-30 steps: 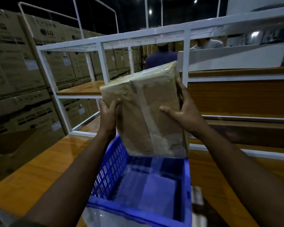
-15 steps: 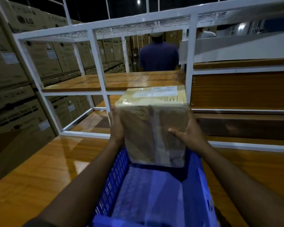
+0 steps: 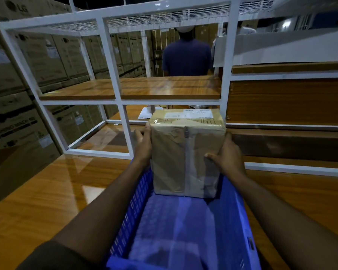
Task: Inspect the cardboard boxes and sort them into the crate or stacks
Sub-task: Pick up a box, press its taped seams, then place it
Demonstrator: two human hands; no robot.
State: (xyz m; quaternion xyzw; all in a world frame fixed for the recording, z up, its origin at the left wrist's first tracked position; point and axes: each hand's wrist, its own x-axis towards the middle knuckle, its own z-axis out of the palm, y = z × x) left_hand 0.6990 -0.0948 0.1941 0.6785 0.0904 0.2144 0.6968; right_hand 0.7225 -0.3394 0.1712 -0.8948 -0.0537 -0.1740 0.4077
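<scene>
Seen from the head camera, a person holds a tape-wrapped cardboard box (image 3: 186, 152) upright between both hands at the far end of a blue plastic crate (image 3: 137, 193), its lower part down inside the crate walls; whether its base touches the crate floor cannot be told. The left hand (image 3: 142, 145) grips the box's left side with the fingers wrapped round the edge, while the right hand (image 3: 227, 157) clasps the right side, thumb laid across the front face. A white shipping label (image 3: 189, 114) lies on the box's top. The crate sits on a glossy wooden table (image 3: 47, 191), in front of a white metal shelf frame (image 3: 123, 129) with a wooden shelf board (image 3: 144, 87). Behind the frame stands another person in a dark blue shirt (image 3: 186, 57), back to the camera. Stacks of large printed cartons (image 3: 10, 117) line the left side of the dim warehouse.
</scene>
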